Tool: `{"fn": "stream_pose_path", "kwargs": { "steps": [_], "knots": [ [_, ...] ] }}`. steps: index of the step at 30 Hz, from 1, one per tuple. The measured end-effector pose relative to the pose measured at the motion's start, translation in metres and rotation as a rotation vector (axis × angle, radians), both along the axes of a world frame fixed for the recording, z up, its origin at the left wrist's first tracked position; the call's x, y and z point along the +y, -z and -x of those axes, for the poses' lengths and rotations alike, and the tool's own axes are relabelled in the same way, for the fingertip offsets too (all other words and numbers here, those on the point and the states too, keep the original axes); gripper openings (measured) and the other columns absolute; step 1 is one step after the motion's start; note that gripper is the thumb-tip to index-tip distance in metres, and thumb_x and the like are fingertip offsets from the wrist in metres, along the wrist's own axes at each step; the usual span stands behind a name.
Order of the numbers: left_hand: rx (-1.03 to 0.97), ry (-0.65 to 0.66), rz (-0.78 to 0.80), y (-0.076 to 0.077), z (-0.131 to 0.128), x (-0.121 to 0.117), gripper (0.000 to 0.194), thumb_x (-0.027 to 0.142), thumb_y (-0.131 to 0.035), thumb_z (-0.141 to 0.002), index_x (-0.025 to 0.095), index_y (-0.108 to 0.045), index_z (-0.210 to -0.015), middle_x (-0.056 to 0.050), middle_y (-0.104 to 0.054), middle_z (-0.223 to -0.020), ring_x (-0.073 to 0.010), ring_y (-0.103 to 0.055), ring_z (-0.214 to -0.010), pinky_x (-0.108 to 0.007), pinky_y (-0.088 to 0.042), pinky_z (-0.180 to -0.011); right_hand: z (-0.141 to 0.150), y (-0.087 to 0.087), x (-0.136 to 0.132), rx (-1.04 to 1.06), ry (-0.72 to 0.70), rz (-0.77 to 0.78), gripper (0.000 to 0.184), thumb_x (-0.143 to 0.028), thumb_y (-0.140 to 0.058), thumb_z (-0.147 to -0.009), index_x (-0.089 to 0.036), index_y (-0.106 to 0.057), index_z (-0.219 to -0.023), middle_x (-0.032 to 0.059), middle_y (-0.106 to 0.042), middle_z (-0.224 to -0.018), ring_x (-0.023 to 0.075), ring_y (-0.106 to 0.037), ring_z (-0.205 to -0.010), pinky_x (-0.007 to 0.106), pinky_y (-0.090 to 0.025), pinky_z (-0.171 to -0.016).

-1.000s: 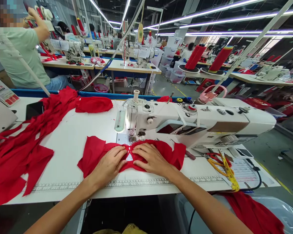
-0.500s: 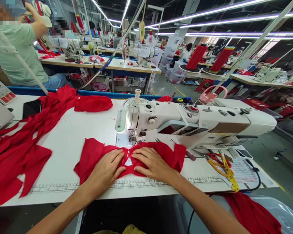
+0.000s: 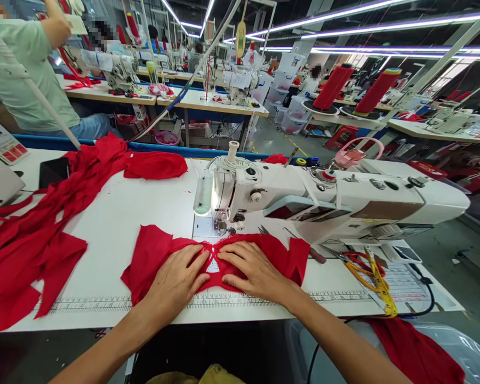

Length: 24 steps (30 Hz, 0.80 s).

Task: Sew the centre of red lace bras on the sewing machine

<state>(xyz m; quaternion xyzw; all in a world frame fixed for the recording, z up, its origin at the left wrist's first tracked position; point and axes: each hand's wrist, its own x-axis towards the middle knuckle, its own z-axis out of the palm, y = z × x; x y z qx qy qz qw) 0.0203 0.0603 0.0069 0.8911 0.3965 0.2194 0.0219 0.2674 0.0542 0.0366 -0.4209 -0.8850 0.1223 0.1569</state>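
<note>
left hand (image 3: 176,274) and right hand (image 3: 253,268) flattened over red lace-edged garment (image 3: 216,280), just in front of white sewing machine (image 3: 344,200)

No words can be read for sure. In front of the sewing machine (image 3: 368,202), the ruler strip (image 3: 340,296) on the counter (image 3: 104,213) bears tiny, blurred numbers. Print on the card (image 3: 2,140) far left of the machine and the sheet (image 3: 410,285) below its right end is illegible.
</note>
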Motion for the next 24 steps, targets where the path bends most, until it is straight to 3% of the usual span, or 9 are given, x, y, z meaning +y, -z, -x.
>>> {"fn": "stream_pose_path", "kwargs": {
  "steps": [8, 15, 21, 24],
  "knots": [
    [-0.008, -0.006, -0.014, 0.005, 0.001, -0.001, 0.041, 0.04, -0.044, -0.102, 0.02, -0.056, -0.136, -0.013, -0.061, -0.135, -0.0301, -0.061, -0.119, -0.046, -0.055, -0.095, 0.0, -0.001, -0.001, -0.004, 0.005, 0.005, 0.04, -0.039, -0.063, -0.096, -0.024, -0.06, -0.133, 0.0083, -0.063, -0.133, 0.0251, -0.054, -0.123, 0.043, -0.042, -0.103],
    [0.006, 0.012, 0.005, -0.007, -0.003, 0.0, 0.038, 0.037, -0.047, -0.101, 0.017, -0.059, -0.132, -0.015, -0.064, -0.13, -0.0311, -0.063, -0.116, -0.048, -0.057, -0.093, 0.0, -0.002, -0.001, -0.005, 0.004, 0.038, 0.039, -0.039, -0.061, -0.097, -0.024, -0.059, -0.133, 0.0089, -0.062, -0.135, 0.0267, -0.053, -0.123, 0.044, -0.041, -0.102],
    [-0.023, 0.11, -0.127, -0.009, -0.015, 0.001, 0.032, 0.029, -0.048, -0.102, 0.016, -0.062, -0.128, -0.014, -0.068, -0.127, -0.0292, -0.063, -0.119, -0.046, -0.053, -0.099, 0.001, -0.004, -0.002, -0.031, -0.013, -0.018, 0.041, -0.038, -0.057, -0.099, -0.022, -0.056, -0.137, 0.0104, -0.062, -0.133, 0.0261, -0.055, -0.121, 0.043, -0.043, -0.102],
    [0.029, 0.139, -0.174, -0.004, -0.018, 0.003, 0.034, 0.031, -0.046, -0.103, 0.013, -0.062, -0.126, -0.014, -0.071, -0.124, -0.0298, -0.065, -0.117, -0.052, -0.049, -0.104, 0.003, -0.004, -0.004, -0.054, -0.019, -0.062, 0.039, -0.037, -0.054, -0.101, -0.021, -0.057, -0.136, 0.0114, -0.063, -0.131, 0.0264, -0.056, -0.12, 0.042, -0.045, -0.099]
  ]
}}
